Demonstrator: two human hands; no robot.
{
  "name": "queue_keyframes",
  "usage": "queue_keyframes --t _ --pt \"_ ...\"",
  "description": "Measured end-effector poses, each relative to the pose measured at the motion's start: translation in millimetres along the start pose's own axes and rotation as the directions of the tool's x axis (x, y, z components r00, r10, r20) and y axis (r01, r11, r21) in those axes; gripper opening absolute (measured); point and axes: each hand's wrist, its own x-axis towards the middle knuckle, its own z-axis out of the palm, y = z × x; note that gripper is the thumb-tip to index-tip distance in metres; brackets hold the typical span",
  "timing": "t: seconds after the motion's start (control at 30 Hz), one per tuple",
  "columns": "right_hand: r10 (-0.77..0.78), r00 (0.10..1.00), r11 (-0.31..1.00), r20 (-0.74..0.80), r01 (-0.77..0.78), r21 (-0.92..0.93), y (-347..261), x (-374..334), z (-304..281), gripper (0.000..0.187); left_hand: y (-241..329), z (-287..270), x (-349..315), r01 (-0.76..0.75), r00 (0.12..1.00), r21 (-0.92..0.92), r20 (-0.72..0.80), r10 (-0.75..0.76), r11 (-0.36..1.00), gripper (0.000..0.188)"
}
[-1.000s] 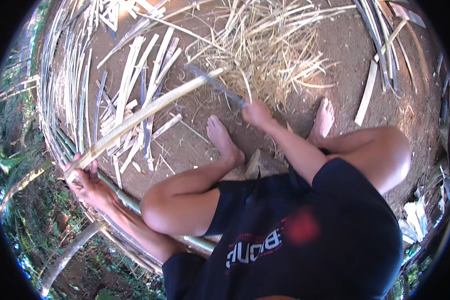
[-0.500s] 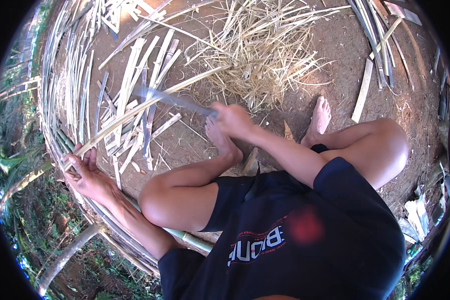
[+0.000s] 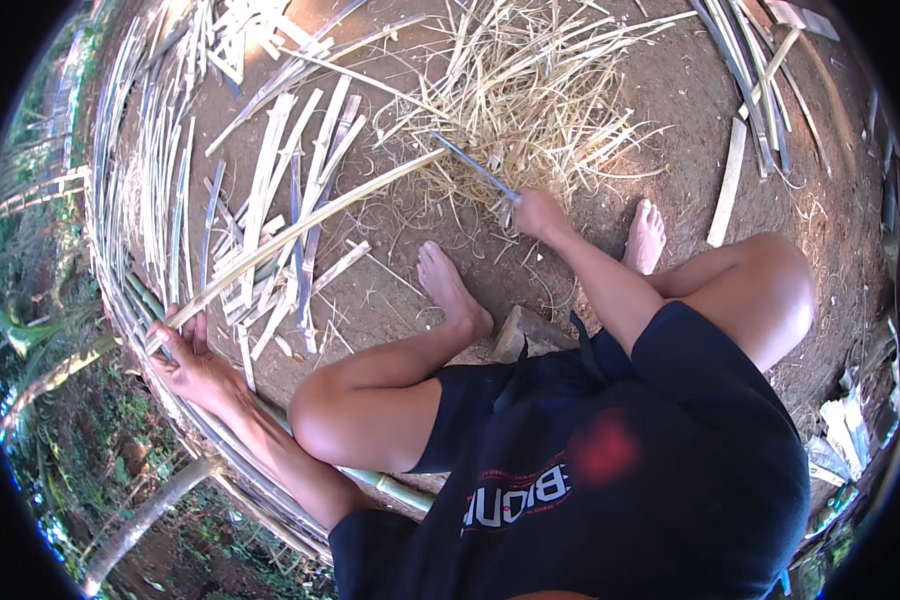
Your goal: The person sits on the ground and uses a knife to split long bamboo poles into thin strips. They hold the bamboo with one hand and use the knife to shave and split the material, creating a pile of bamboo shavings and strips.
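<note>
Earth floor (image 3: 675, 120), strewn with pale shavings (image 3: 535, 105). Bamboo strip (image 3: 310, 224) is ahead and to my left, long axis slanting from near left to far centre. Left hand (image 3: 198, 368) grips its near end, thumb on top; right hand (image 3: 540, 215), well apart, is closed on a knife (image 3: 477, 167). Strip's far end is nearer my right hand, just beside the knife; contact: cannot tell.

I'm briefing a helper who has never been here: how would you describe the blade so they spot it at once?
Find the big tangle of pale shavings at the picture's top centre. At its lower edge, the person's right hand holds the blade, whose tip points up and left. It is narrow, straight and bluish-grey, unlike those pale, curling shavings.
</note>
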Motion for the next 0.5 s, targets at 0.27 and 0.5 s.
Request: queue_keyframes --t 0.27,0.5 --pt "-0.093 0.98 0.995 -0.178 0.099 0.026 49.5 19.9 19.1 0.024 -14.2 -4.3 7.6 0.069 0.997 -0.005 -0.047 -0.069 0.998 0.027" --pt "-0.238 0.945 0.965 -0.225 0.256 0.058 -25.9 -19.5 40.2 0.022 -12.5 -5.3 3.1 0.099 0.978 -0.066 -0.176 -0.109 0.993 0.039"
